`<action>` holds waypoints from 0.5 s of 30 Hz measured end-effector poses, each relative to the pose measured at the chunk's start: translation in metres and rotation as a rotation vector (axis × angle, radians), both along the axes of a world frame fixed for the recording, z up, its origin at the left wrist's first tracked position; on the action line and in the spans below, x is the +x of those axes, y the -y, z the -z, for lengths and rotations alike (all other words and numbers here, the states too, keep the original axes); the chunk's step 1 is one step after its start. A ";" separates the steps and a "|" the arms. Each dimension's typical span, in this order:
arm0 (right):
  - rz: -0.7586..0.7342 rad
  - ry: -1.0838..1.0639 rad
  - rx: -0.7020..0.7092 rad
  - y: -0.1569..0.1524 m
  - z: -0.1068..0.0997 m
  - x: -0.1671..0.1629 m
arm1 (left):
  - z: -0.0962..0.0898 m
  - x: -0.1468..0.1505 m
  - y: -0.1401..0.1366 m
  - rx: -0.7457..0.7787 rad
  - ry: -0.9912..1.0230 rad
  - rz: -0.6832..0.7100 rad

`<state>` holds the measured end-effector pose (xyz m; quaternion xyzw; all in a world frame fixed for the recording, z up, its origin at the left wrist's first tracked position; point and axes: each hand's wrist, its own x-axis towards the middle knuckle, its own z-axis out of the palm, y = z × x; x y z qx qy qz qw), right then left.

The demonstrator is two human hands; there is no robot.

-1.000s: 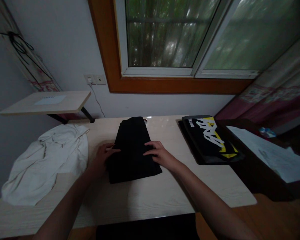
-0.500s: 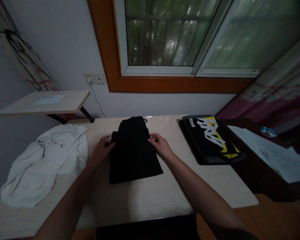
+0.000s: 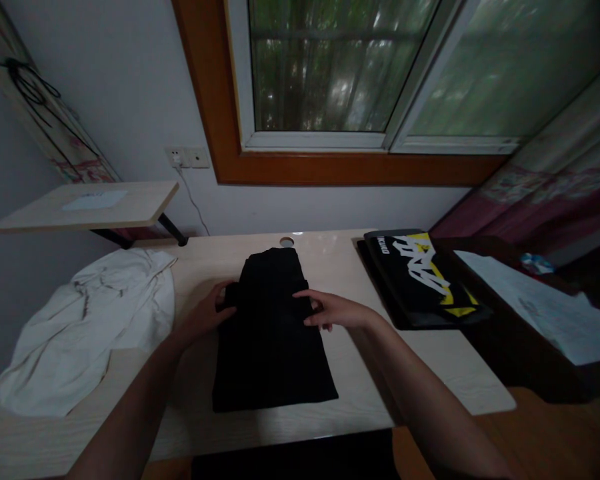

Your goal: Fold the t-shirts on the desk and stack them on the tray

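A folded black garment (image 3: 275, 347) lies lengthwise on the pale wooden desk, its wide end toward me. Its exact kind is hard to make out in the dark cloth. At its left edge, my left hand (image 3: 207, 311) is closed around a small bulge of the fabric, thumb on the near side. Across from it, my right hand (image 3: 333, 310) rests at the right edge, with its fingers apart and the fingertips over the cloth.
A crumpled white garment (image 3: 95, 327) covers the desk's left side, below a raised shelf (image 3: 150, 207). Folded black clothing with yellow and white print (image 3: 420, 273) lies at the right. A round hole (image 3: 287, 242) is near the desk's back edge.
The black garment has slid toward me, uncovering the desk's round hole. Both hands have come nearer, and the fingers of my right hand have loosened from its edge.
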<state>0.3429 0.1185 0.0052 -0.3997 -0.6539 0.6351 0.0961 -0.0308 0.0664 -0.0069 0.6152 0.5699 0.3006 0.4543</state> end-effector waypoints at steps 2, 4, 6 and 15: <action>0.047 -0.022 0.064 -0.001 -0.003 -0.001 | -0.001 0.002 -0.003 0.028 -0.019 -0.047; 0.171 -0.060 0.199 -0.005 -0.001 -0.006 | -0.002 0.005 -0.008 0.090 -0.074 -0.099; 0.268 -0.083 0.313 -0.010 0.004 -0.013 | -0.001 0.007 -0.014 0.149 -0.112 -0.131; 0.507 -0.132 0.363 -0.021 0.031 -0.020 | 0.010 0.007 -0.023 0.258 -0.117 -0.327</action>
